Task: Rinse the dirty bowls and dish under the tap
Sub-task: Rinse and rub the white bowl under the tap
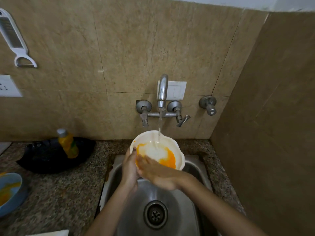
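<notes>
A white scalloped bowl point(172, 143) smeared with orange residue is held tilted over the steel sink point(192, 169). Water runs from the tap point(162, 92) into the bowl. My left hand point(129, 169) grips the bowl's left rim, thumb hooked over the edge. The fingers of my right hand point(156, 174) lie flat inside the bowl on the orange smear. A blue bowl point(12, 193) with orange residue sits on the counter at the far left.
A black dish point(44, 160) on the granite counter holds a leaning yellow bottle point(68, 144). A grater and peeler point(15, 40) hang on the tiled wall. The sink drain point(155, 214) lies below my arms. A side wall closes the right.
</notes>
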